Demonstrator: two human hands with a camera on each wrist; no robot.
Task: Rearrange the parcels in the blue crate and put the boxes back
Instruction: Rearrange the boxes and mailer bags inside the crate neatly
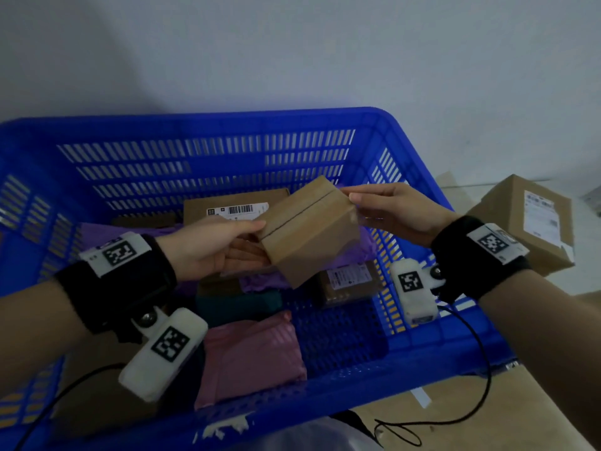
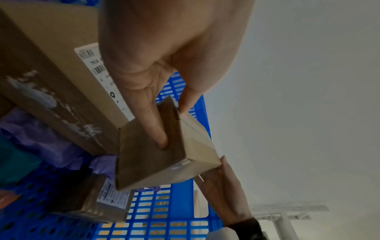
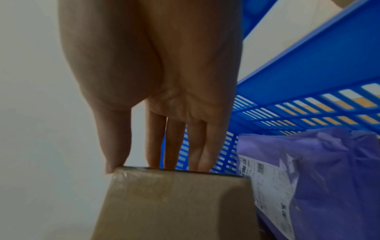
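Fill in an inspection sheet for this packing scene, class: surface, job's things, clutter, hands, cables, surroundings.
Surface: blue crate, slotted walls, holed floor.
Job's things: small box held tilted above the crate; labelled box, pink parcel, purple parcel inside.
Clutter: nothing seen.
Hands: left hand and right hand hold the small box at opposite ends.
Cables: black cable hangs over the crate's near edge.
Surroundings: pale wall; large box outside, right.

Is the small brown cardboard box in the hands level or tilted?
Tilted. The small brown cardboard box hangs corner-down above the blue plastic crate, pinched between the left hand and the right hand.
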